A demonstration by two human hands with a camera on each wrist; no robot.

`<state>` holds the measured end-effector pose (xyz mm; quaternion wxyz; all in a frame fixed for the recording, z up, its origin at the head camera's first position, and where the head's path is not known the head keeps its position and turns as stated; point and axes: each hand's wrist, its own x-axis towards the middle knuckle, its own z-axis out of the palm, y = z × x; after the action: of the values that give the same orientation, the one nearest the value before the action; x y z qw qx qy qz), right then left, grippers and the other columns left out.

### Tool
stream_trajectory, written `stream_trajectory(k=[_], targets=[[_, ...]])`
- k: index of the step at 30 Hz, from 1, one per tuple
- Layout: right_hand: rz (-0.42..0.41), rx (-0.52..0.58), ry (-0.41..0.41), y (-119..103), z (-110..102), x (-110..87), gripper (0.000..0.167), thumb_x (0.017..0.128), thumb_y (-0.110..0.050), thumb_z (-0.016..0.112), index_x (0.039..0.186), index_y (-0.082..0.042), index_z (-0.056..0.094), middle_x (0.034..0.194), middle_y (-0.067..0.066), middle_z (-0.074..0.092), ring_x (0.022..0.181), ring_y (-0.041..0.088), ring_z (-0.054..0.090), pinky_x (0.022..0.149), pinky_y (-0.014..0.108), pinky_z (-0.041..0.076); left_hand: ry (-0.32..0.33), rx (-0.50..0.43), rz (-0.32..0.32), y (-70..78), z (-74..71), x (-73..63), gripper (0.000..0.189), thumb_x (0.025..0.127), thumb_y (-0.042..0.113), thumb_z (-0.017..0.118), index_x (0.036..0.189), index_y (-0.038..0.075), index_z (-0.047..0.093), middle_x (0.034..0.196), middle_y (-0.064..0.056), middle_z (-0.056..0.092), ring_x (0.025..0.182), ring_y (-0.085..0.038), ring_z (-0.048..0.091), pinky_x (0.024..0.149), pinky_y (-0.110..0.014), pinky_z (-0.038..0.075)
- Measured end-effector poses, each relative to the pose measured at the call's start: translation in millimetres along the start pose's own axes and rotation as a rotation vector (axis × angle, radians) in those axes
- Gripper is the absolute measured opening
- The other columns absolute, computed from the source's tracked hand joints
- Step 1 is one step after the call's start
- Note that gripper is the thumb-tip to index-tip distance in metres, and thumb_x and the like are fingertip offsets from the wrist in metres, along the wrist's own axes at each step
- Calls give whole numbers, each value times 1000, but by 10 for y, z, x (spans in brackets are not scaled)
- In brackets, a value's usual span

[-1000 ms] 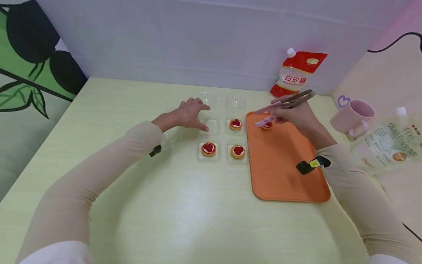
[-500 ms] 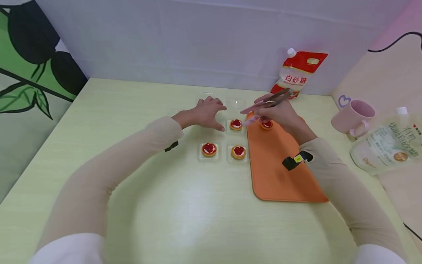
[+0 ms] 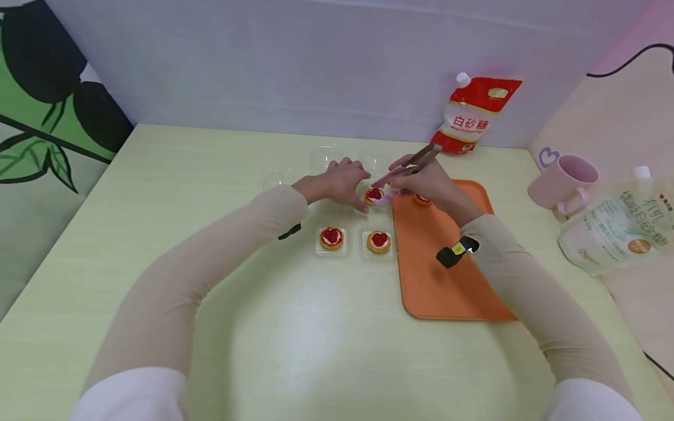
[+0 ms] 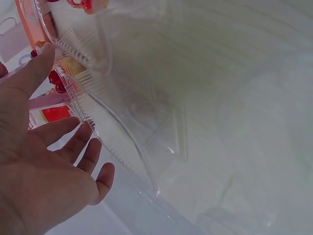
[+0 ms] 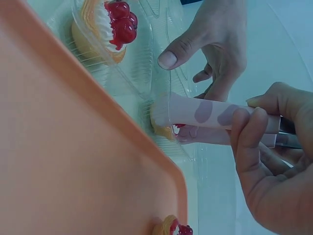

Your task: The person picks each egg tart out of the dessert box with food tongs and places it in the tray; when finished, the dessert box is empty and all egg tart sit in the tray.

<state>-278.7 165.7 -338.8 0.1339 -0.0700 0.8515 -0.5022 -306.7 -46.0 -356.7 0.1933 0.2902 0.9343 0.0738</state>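
Note:
My right hand holds tongs with pale pink ends. Those ends stand around or over a cherry-topped tart in a clear plastic container; in the right wrist view the tongs partly hide this tart. Left of it, my left hand spreads thumb and fingers beside the container. Its fingertips lie close to the clear rim in the left wrist view; whether they touch cannot be told. In front, two more tarts, a left one and a right one, sit in clear containers.
An orange tray lies on the right, with one tart near its back left, partly behind my right hand. Clear containers stand farther back. A red-and-white sugar pouch, pink mug and pale pouch line the right side.
My right hand has carried the tongs leftward from above the tart on the tray to the back right container's tart. My left hand has moved right toward the same container.

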Motion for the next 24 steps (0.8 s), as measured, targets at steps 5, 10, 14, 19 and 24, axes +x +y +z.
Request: stream_trajectory(k=[5,10,14,19,24], targets=[[12,-20,-9,2,32,33,33,91,-13,72,122,-1,63,116,20,72,72,18,68,67,25,57,7,-3,9,3,0,6,84,83,50,77,149,8,46,147,-12,45,133,-30,36,106,-49,30],[6,-24,-13,12,59,54,32,91,-13,72,120,-2,65,111,19,73,71,18,67,66,25,57,14,9,2,16,4,19,82,83,49,78,147,8,48,143,-11,47,129,-29,38,105,-48,31],[7,-35,-16,5,68,65,33,91,-14,72,120,-1,64,110,17,73,71,18,67,67,26,57,22,2,1,21,12,18,81,83,48,78,146,7,49,141,-11,48,127,-28,39,104,-47,32],[18,-40,-2,6,67,98,32,91,-11,71,119,0,63,111,20,72,70,18,67,65,24,57,36,-1,7,31,15,11,78,83,47,78,144,6,51,139,-11,49,126,-28,40,105,-46,33],[21,-31,11,9,90,109,29,91,-10,71,117,0,63,112,22,70,72,16,68,65,24,57,37,8,8,22,22,22,79,82,47,79,144,6,52,138,-12,51,126,-28,40,105,-46,33]])
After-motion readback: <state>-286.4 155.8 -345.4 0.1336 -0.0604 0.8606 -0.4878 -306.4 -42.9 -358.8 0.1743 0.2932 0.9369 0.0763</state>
